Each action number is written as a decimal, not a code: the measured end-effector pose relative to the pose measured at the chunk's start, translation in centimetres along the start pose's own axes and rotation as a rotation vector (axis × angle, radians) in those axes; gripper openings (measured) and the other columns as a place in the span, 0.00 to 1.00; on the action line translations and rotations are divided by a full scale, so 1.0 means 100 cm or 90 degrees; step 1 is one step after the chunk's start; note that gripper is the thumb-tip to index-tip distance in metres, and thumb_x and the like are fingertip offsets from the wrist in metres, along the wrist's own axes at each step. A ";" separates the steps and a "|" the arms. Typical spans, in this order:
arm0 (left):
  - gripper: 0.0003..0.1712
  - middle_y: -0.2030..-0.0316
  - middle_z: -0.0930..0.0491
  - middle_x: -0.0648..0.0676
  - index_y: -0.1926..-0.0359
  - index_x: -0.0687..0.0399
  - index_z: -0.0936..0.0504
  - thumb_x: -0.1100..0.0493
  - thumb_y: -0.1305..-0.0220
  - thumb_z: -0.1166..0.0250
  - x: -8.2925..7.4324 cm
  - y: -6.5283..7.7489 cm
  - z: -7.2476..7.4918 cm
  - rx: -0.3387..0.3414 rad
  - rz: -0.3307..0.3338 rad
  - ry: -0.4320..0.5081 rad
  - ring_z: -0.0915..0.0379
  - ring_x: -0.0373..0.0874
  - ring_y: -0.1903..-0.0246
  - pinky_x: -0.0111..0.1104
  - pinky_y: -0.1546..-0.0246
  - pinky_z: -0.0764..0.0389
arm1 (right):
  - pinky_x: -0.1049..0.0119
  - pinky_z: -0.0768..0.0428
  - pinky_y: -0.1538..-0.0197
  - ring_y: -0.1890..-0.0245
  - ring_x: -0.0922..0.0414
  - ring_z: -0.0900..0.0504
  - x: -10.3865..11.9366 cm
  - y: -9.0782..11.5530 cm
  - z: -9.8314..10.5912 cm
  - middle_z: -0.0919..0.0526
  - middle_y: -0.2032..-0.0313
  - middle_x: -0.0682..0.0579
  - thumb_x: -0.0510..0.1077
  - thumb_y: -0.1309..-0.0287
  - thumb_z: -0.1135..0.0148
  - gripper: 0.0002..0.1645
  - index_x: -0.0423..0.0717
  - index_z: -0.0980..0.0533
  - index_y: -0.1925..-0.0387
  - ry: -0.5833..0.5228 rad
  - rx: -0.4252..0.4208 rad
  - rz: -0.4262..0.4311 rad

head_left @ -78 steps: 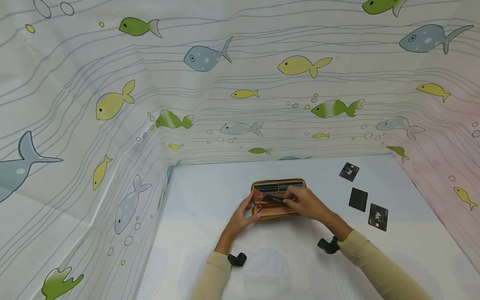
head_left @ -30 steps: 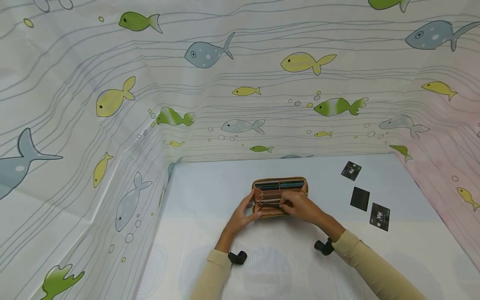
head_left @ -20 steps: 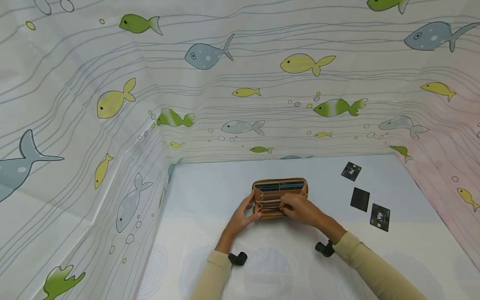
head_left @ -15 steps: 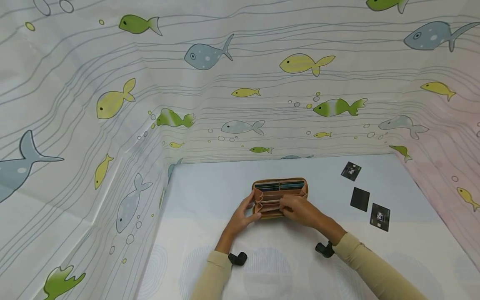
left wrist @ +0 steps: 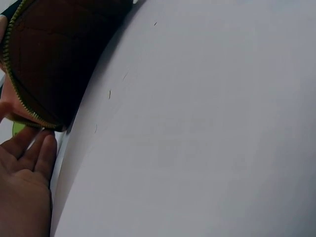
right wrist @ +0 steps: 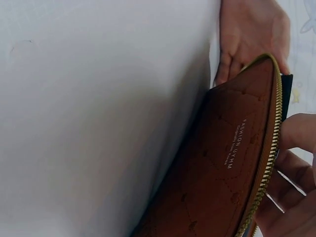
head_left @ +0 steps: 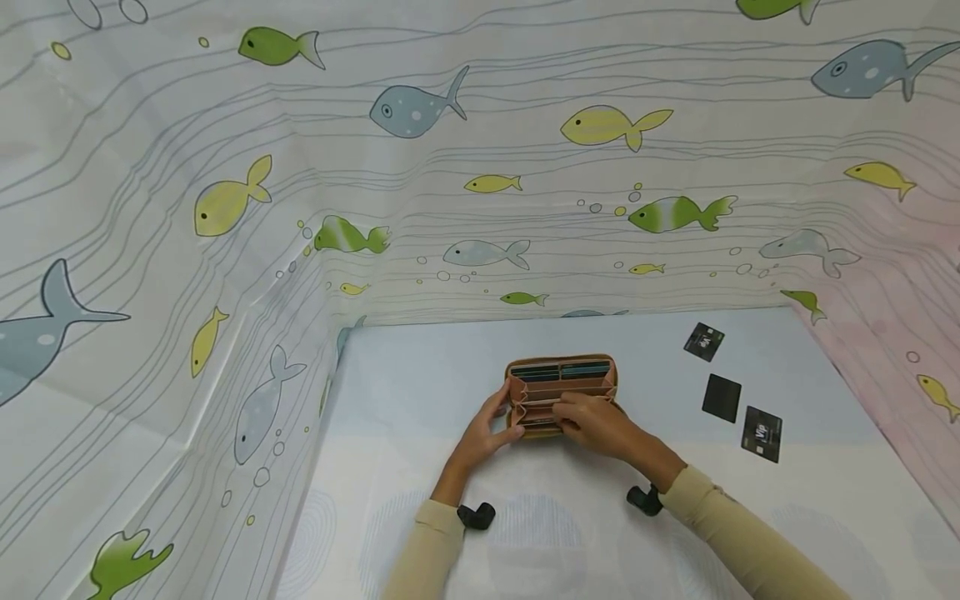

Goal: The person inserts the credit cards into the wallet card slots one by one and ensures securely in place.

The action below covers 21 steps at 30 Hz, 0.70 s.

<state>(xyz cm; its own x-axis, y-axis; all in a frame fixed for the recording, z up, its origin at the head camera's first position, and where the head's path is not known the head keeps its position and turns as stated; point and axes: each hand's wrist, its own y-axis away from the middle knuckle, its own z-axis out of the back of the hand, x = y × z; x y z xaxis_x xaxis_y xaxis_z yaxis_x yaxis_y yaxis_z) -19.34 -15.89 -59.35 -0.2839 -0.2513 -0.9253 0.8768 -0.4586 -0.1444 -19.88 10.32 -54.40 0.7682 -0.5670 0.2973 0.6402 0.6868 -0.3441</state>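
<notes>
A brown zip-around wallet [head_left: 558,387] stands unzipped on the table, with cards filling its back slots. My left hand [head_left: 477,435] grips the wallet's left end, thumb at the front. In the left wrist view the fingers of that hand lie by the zipper's corner. My right hand [head_left: 600,423] is bent over the wallet's front compartment, thumb and fingers together. In the right wrist view a black card [right wrist: 287,94] juts above the zipper, against the thumb of that hand; its lower part is hidden. Gold lettering marks the wallet's outer side.
To the right on the table [head_left: 420,367] lie a black card with white print [head_left: 703,342], a plain black card [head_left: 722,398] and another printed "Vip" card [head_left: 761,434]. Fish-patterned sheeting [head_left: 480,208] rises behind and at both sides.
My right hand has brought the black card from above the wallet down into its front part, then shifted slightly left. My left hand keeps its grip on the wallet.
</notes>
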 end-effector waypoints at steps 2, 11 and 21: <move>0.48 0.24 0.47 0.64 0.21 0.62 0.54 0.64 0.34 0.35 0.000 0.000 0.000 0.000 0.001 0.006 0.45 0.60 0.26 0.55 0.31 0.35 | 0.78 0.33 0.74 0.76 0.70 0.34 -0.001 -0.001 -0.002 0.26 0.72 0.59 0.37 0.43 0.28 0.11 0.52 0.24 0.72 0.006 0.001 0.002; 0.49 0.25 0.45 0.66 0.21 0.63 0.53 0.64 0.34 0.34 0.000 0.000 0.000 -0.005 -0.002 0.002 0.43 0.62 0.28 0.56 0.32 0.34 | 0.77 0.35 0.74 0.76 0.69 0.36 0.001 -0.004 -0.005 0.28 0.73 0.60 0.37 0.43 0.29 0.12 0.53 0.24 0.74 0.016 0.016 -0.006; 0.49 0.25 0.47 0.68 0.22 0.65 0.55 0.65 0.34 0.35 -0.003 0.000 0.002 0.007 -0.012 -0.006 0.44 0.63 0.28 0.57 0.32 0.34 | 0.76 0.30 0.73 0.76 0.69 0.32 0.001 -0.006 -0.009 0.26 0.73 0.60 0.40 0.41 0.30 0.07 0.55 0.19 0.72 0.033 0.045 -0.004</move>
<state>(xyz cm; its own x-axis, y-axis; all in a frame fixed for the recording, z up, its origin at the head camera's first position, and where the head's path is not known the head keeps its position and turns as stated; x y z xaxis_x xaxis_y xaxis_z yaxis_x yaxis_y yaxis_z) -19.30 -15.97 -59.01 -0.3047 -0.2510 -0.9188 0.8670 -0.4723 -0.1585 -20.22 9.45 -54.97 0.7646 -0.5929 0.2528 0.6443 0.7122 -0.2786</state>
